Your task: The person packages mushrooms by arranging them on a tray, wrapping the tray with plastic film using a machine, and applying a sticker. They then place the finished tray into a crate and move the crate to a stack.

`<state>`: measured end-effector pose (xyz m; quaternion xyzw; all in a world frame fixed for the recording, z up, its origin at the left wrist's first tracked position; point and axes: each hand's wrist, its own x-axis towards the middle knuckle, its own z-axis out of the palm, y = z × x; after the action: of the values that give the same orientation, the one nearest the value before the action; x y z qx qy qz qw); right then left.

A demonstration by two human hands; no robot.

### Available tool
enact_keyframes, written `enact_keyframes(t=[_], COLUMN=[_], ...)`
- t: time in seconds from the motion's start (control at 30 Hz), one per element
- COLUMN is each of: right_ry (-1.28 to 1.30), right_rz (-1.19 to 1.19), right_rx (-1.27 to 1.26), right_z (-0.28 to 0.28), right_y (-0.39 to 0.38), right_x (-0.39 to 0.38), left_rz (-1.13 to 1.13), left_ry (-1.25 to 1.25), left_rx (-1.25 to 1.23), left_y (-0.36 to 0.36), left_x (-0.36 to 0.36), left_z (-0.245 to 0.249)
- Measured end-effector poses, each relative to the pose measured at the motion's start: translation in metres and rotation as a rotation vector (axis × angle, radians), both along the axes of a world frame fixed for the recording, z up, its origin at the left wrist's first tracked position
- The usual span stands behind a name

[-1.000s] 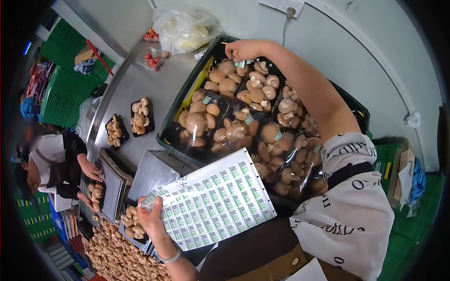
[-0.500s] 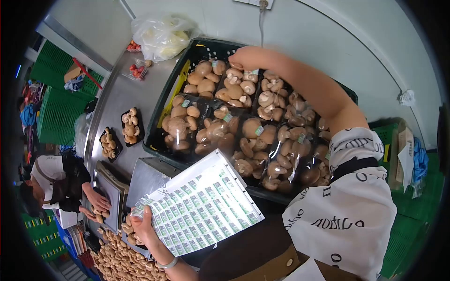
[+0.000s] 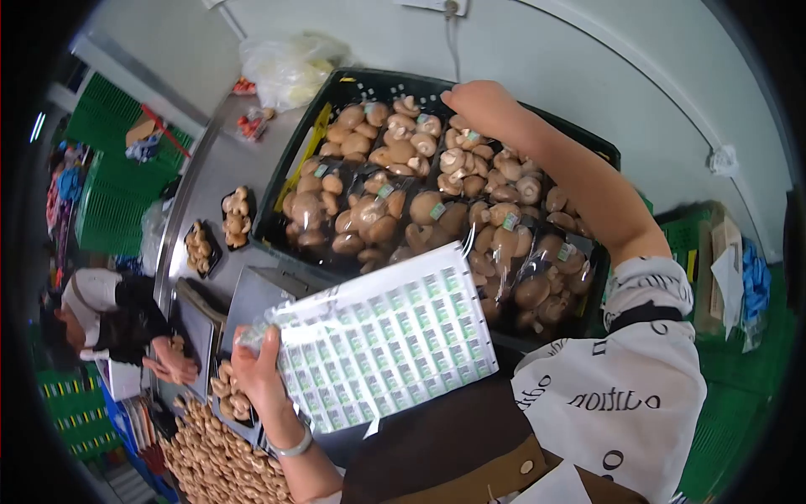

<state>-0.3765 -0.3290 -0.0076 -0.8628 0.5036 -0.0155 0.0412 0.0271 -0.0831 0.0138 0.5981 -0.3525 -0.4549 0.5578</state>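
Note:
A white sheet (image 3: pixel 386 336) covered in rows of green printed labels is gripped at its left edge by my left hand (image 3: pixel 259 370), thumb on top. My right hand (image 3: pixel 478 102) reaches over the far side of a dark green crate (image 3: pixel 281 181); its fingers bend down at the back row and their tips are hard to make out. Black trays of brown mushrooms in clear film (image 3: pixel 369 220) fill the crate, and several bear a small green label. Just under my right hand lies a pack (image 3: pixel 463 160) with a label near its top.
Two small mushroom trays (image 3: pixel 237 217) lie on the metal table (image 3: pixel 197 176). A co-worker (image 3: pixel 109 315) stands by a scale (image 3: pixel 195 340) at the left. Loose mushrooms (image 3: pixel 218 454) are heaped at the lower left. A plastic bag (image 3: pixel 290 71) sits near the wall.
My right hand has moved right along the crate's back row, where a label now shows on the pack beneath it. The label sheet has turned and shifted slightly right. The view has shifted.

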Motion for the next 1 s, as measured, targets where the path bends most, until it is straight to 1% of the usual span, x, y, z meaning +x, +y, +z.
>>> enact_keyframes(t=[0.03,0.07,0.1,0.13,0.2,0.23,0.33,0.37,0.47,0.57,0.67,0.7,0.73,0.8,0.83,0.87,0.9,0.93,1.0], right_ry=[-0.080,-0.417,-0.531,-0.667,-0.713,-0.680,-0.644,-0.687,-0.711,-0.656,-0.571,-0.636,-0.748,-0.973,-1.065,-0.935,-0.777,-0.647,-0.384], right_rz=[0.014,-0.012,0.099,0.282,0.377,0.396,0.515,0.519,0.513,0.572,0.780,0.806,0.644,0.323,0.005,-0.244,-0.311,-0.402,-0.350], right_rx=[-0.101,0.180,0.364,0.339,0.392,0.267,0.089,0.017,-0.258,-0.407,-0.591,-0.465,-0.351,-0.126,0.133,0.310,0.249,0.227,0.216], right_z=[0.015,0.038,0.060,0.066,0.084,0.087,0.079,0.074,0.062,0.055,0.053,0.056,0.062,0.073,0.075,0.075,0.072,0.047,0.003], right_y=[0.018,0.042,0.066,0.089,0.130,0.144,0.158,0.162,0.172,0.180,0.194,0.196,0.193,0.171,0.155,0.130,0.114,0.095,0.073], right_x=[0.018,0.047,0.071,0.089,0.122,0.133,0.147,0.149,0.155,0.151,0.143,0.138,0.125,0.084,0.055,0.015,-0.022,-0.057,-0.099], left_rz=[0.000,-0.020,-0.060,-0.105,-0.144,-0.176,-0.199,-0.212,-0.215,-0.233,-0.175,-0.189,-0.127,-0.052,0.057,0.168,0.334,0.502,0.435], left_ry=[-0.034,-0.026,-0.064,-0.102,-0.082,-0.079,-0.058,-0.048,-0.034,-0.044,0.117,0.113,0.122,0.036,0.014,-0.009,-0.130,-0.251,-0.002], left_rx=[0.000,-0.029,-0.038,-0.043,-0.069,-0.101,-0.128,-0.139,-0.120,-0.073,-0.086,-0.054,-0.028,-0.011,0.016,0.043,0.135,0.227,0.104], left_y=[-0.002,-0.004,-0.005,-0.005,-0.005,-0.004,-0.001,0.001,0.003,0.007,0.007,0.006,0.004,0.002,0.001,-0.001,-0.005,-0.010,-0.017], left_x=[-0.007,-0.016,-0.022,-0.027,-0.044,-0.047,-0.057,-0.057,-0.060,-0.058,-0.069,-0.067,-0.065,-0.030,-0.022,-0.016,-0.011,-0.006,0.056], left_z=[0.007,0.013,0.018,0.023,0.035,0.036,0.036,0.034,0.025,0.016,0.005,0.002,-0.004,-0.024,-0.020,-0.012,-0.004,0.000,-0.036])
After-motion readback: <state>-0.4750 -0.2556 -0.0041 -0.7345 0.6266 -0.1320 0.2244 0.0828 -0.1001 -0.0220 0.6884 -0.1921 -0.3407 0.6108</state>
